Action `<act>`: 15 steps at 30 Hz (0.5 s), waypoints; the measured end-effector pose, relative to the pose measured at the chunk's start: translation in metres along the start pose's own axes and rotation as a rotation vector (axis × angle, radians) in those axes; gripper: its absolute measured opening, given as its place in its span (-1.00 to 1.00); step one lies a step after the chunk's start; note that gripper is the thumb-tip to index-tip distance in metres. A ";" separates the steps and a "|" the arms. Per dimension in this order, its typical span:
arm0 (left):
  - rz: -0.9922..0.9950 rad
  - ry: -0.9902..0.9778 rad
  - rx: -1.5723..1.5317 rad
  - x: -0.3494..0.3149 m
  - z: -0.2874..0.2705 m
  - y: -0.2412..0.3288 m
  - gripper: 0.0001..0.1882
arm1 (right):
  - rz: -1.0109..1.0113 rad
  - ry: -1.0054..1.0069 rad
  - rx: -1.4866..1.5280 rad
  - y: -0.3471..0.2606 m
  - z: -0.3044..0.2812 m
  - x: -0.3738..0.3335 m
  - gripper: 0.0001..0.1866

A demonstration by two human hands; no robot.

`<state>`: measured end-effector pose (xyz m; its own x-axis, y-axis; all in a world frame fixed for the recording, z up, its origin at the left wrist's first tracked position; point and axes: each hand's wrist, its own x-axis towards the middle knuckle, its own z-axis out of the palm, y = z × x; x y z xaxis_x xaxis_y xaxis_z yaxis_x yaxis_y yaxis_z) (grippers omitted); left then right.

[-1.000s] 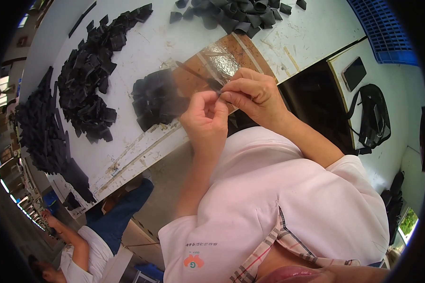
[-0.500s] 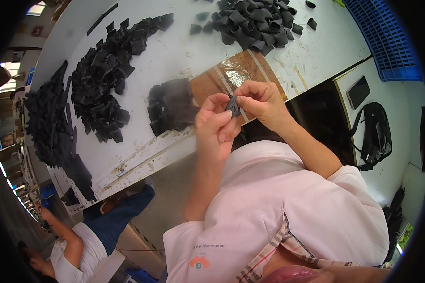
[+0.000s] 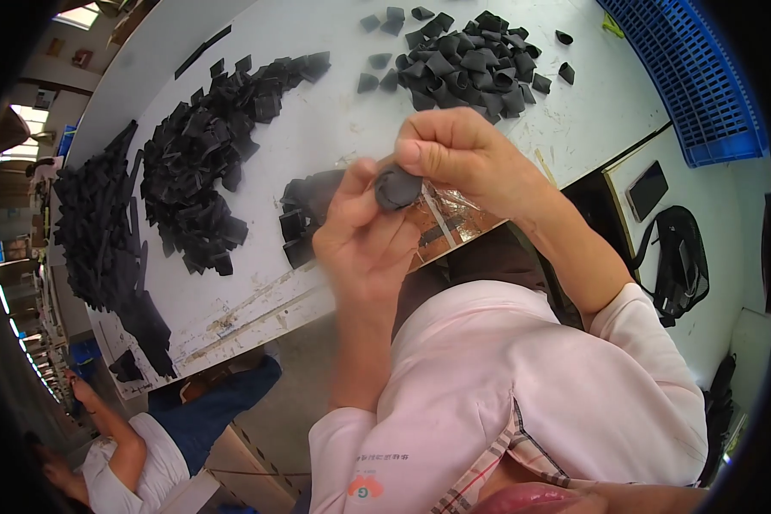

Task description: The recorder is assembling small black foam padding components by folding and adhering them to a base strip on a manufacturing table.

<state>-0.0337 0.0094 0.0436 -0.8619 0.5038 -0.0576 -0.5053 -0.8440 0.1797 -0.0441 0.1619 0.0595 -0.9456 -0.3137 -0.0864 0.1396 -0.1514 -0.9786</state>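
Both my hands are closed on one small black piece of sheet material, bent into a rounded cup shape. My left hand grips its left side, thumb and fingers around it. From the upper right, my right hand pinches its top edge between thumb and fingers. Below the hands lies a brown board with shiny tape, partly hidden. A small heap of flat black pieces rests beside my left hand, partly covered by it. Beyond the hands, a pile of curled black pieces sits on the table.
The white table also bears a large pile of flat black pieces and a heap of black strips on the left. To the right are a blue crate, a phone and a black mesh bag. Another person sits lower left.
My hands and the black piece have come closer to the camera and slightly left. The piece has turned to show a rounded side. My view has shifted a little.
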 end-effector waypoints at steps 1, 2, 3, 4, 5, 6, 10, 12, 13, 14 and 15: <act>-0.093 0.080 -0.123 0.002 0.010 0.004 -0.81 | -0.019 -0.043 0.031 -0.005 -0.003 0.007 -0.71; -0.083 0.081 0.000 0.003 0.004 0.009 -0.80 | 0.034 -0.102 0.078 -0.002 -0.005 0.015 -0.71; -0.088 0.074 0.001 0.004 -0.006 0.008 -0.80 | 0.029 -0.096 0.076 0.010 -0.007 0.016 -0.71; -0.046 0.147 0.137 0.005 -0.019 0.008 -0.81 | 0.077 -0.115 0.148 0.027 -0.010 0.015 -0.70; 0.007 0.225 0.270 0.005 -0.025 0.006 -0.81 | 0.131 -0.144 0.220 0.032 -0.010 0.014 -0.70; -0.011 0.154 0.242 0.002 -0.027 0.002 -0.84 | 0.115 -0.144 0.156 0.032 -0.012 0.008 -0.69; 0.218 0.185 0.612 0.003 -0.022 -0.005 -0.83 | 0.063 -0.050 -0.008 0.028 -0.011 0.011 -0.69; 0.339 0.270 0.862 0.008 -0.011 -0.012 -0.80 | -0.096 0.084 -0.283 0.027 -0.010 0.013 -0.66; 0.464 0.356 1.111 0.009 -0.006 -0.016 -0.77 | -0.097 0.087 -0.283 0.027 -0.011 0.012 -0.66; 0.610 0.273 1.233 0.008 -0.008 -0.017 -0.71 | -0.294 0.206 -0.432 0.027 -0.011 0.009 -0.67; 0.610 0.270 1.235 0.009 -0.009 -0.014 -0.71 | -0.491 0.326 -0.579 0.027 -0.011 0.005 -0.67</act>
<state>-0.0346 0.0244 0.0316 -0.9821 -0.0481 0.1822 0.1872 -0.1391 0.9724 -0.0484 0.1668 0.0307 -0.9096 -0.0367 0.4139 -0.4014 0.3349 -0.8525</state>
